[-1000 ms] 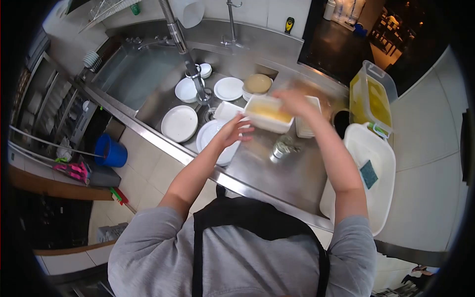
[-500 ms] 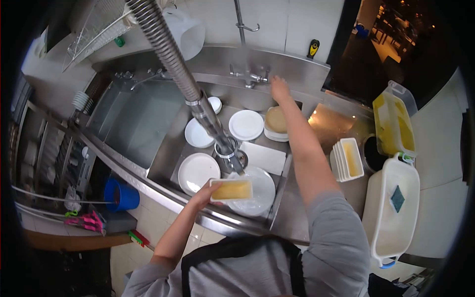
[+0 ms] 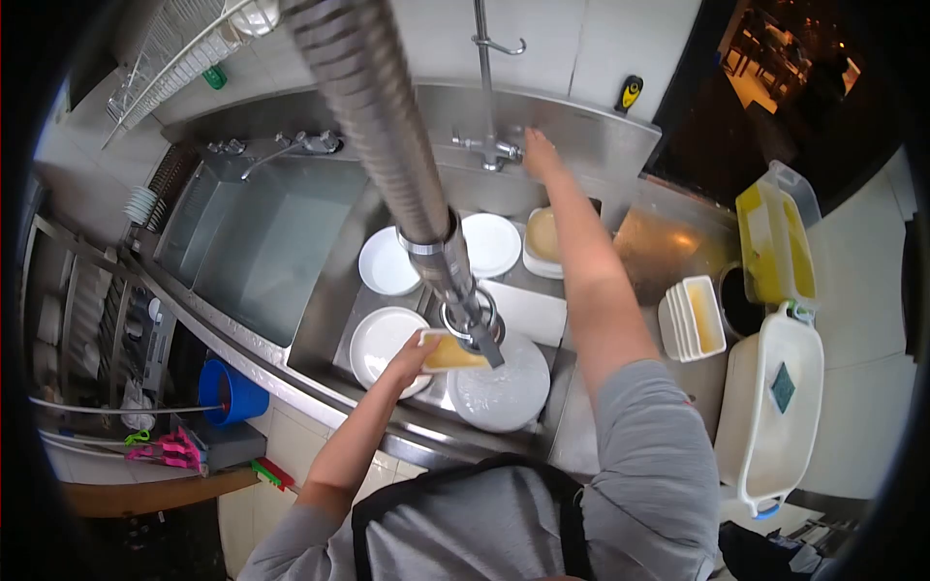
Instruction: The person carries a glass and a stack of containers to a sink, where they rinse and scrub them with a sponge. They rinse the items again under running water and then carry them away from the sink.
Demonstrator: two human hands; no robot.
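Observation:
My left hand [image 3: 411,359] grips the left end of a white rectangular dish [image 3: 453,356] with a yellowish inside, partly behind the spray nozzle [image 3: 481,339]. Beneath it lies a wet round plate [image 3: 501,387]. My right hand [image 3: 540,153] is at the right handle of the wall tap [image 3: 496,152], its fingers closed around or against it. White plates [image 3: 386,341] and a round bowl [image 3: 389,263] sit in the sink, with a tan-topped stack of dishes [image 3: 543,237] below my right forearm.
A water-filled basin [image 3: 276,247] is at the left. On the right stand stacked rectangular dishes [image 3: 705,315], a yellow-stained container [image 3: 775,247] and a white tub [image 3: 760,426] holding a green pad [image 3: 782,387]. The metal hose [image 3: 378,116] hangs across the middle.
The hose and nozzle have shifted right and now overlap the dish more. The view has moved slightly. My left hand still holds the dish, and my right hand remains by the tap.

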